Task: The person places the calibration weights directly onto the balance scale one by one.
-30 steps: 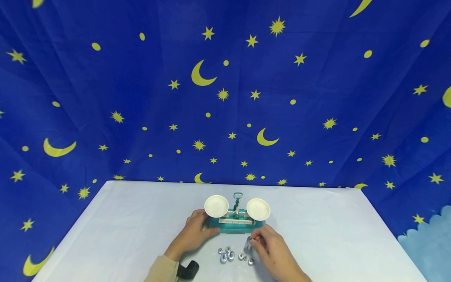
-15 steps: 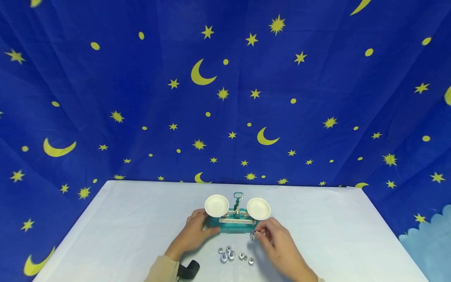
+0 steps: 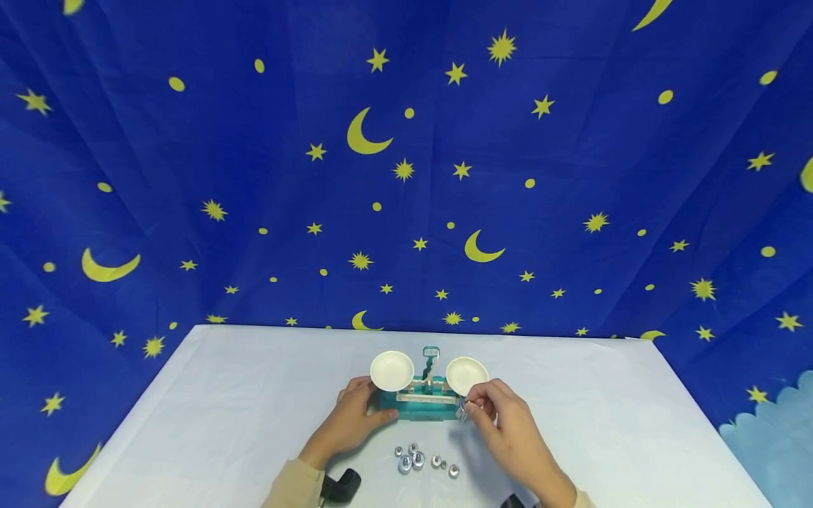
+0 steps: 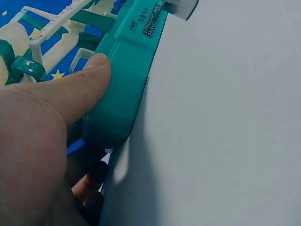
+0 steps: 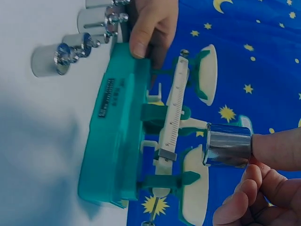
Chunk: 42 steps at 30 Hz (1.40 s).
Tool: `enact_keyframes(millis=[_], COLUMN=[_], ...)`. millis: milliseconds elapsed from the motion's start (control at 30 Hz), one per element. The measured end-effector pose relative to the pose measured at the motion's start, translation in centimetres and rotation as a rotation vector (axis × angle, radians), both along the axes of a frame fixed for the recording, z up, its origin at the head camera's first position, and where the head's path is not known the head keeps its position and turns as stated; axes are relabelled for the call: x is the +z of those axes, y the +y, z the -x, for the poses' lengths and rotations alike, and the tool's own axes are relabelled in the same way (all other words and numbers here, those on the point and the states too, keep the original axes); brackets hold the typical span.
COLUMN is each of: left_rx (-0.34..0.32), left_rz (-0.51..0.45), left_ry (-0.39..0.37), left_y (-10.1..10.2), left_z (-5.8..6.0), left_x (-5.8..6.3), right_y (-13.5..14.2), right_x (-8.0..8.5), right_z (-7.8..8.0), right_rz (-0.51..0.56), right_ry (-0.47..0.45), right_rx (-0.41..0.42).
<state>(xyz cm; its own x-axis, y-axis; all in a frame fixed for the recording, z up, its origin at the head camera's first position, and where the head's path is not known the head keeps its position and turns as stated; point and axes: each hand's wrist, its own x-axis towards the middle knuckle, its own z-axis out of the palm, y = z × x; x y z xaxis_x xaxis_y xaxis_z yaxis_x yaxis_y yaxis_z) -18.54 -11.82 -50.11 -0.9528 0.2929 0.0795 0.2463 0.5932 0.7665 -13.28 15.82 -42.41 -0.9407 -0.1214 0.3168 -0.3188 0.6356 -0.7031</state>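
Note:
A teal balance scale [image 3: 422, 409] with two white pans stands on the table. My left hand [image 3: 348, 422] grips the left end of its base, thumb on top and fingers behind; in the left wrist view the thumb [image 4: 89, 82] presses the teal casing. My right hand [image 3: 514, 434] pinches a shiny metal cylindrical weight [image 5: 229, 145] by its top, which the fingers hide. This weight is raised in front of the scale's right end, just below the right pan [image 3: 466, 374]. The left pan [image 3: 392, 371] holds nothing.
Several smaller and larger metal weights [image 3: 418, 460] stand in a loose group in front of the scale. A black curved object [image 3: 341, 487] lies by the left sleeve. The white table [image 3: 267, 395] ends at a blue star-patterned curtain [image 3: 286, 212].
My right hand has carried the metal weight up and to the right, from above the weight group towards the right pan. My left hand stays on the base.

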Motion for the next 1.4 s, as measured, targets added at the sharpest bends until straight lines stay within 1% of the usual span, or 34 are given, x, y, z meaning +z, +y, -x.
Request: enact_keyframes(millis=[233,367,533,700,800,1100,1400], left_rx=[-0.003,0.001,0.002,0.007,0.006,0.007,0.008], left_rz=[-0.001,-0.002,-0.004,-0.003,-0.003,0.002,0.004], left_ry=[-0.011,-0.011,-0.005,0.000,0.002,-0.008,-0.009], left_y=[0.0,0.0,0.0,0.0,0.0,0.0,0.0], left_z=[0.0,0.0,0.0,-0.1,-0.1,-0.1,-0.1], left_x=[-0.1,-0.1,0.0,0.1,0.2,0.1,0.0], right_y=[0.1,0.0,-0.1,-0.2,-0.2,0.1,0.2], right_x=[0.2,0.3,0.5,0.6,0.5,-0.2,-0.8], right_z=[0.7,1.3,1.8,2.4,2.8,3.7,4.2], right_rz=[0.016,0.004,-0.003,-0.004,-0.010,-0.003,-0.020], right_ry=[0.033,0.068,0.084,0.143,0.167,0.161,0.210], right_rx=[-0.007,-0.010,-0.019,-0.013,-0.024,-0.074,-0.082])
